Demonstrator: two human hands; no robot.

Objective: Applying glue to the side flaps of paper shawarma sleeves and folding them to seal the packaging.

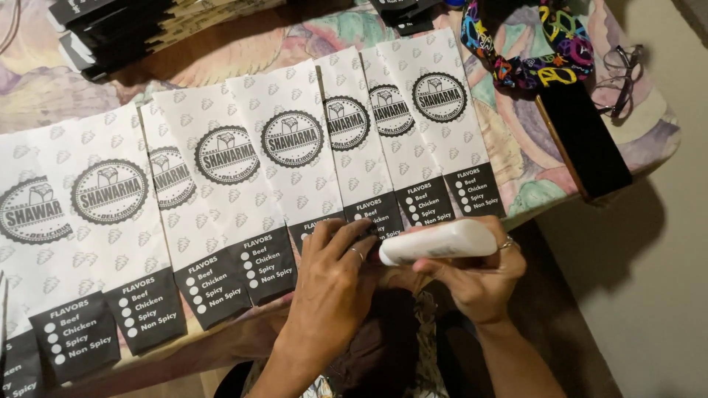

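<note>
Right hand point(479, 276) gripping white tube point(439, 242); left hand point(335, 276) pressing flat, holding nothing.
White-and-black paper bags point(295, 147) are lying overlapped along desk's point(516, 147) near edge.

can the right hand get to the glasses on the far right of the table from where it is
Probably yes, but not at once. The right hand is wrapped around a white tube, and the glasses lie apart at the far corner, beyond a black case. Nothing else blocks the way.

paper bags point(221, 191) overlapping in row on table point(649, 133) | glasses point(623, 77) right | boxes point(125, 29) behind
</note>
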